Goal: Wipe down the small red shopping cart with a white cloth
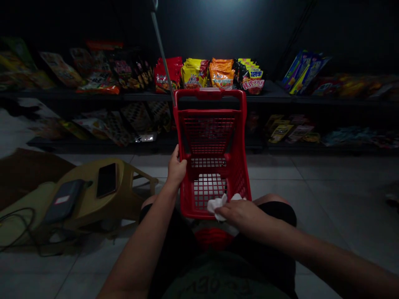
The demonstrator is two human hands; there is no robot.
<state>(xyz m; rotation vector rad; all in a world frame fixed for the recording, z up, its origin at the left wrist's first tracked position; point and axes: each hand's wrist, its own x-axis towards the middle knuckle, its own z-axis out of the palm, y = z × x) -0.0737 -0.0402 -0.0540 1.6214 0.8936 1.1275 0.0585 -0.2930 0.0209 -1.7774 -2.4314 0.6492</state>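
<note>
The left hand (pixel 176 168) is clenched around the side wall of a red basket (pixel 215 137), and this basket stands at twelve o'clock, between the person's knees (pixel 271 200). The right hand (pixel 240 214) lies with its fingers closed over a white cloth (pixel 217 206), pressing it on the near rim of the basket. At ten o'clock a phone (pixel 107 180) lies on a stool (pixel 123 199), and shelves (pixel 274 93) with snack packets (pixel 195 74) stand behind the basket at twelve o'clock.
</note>
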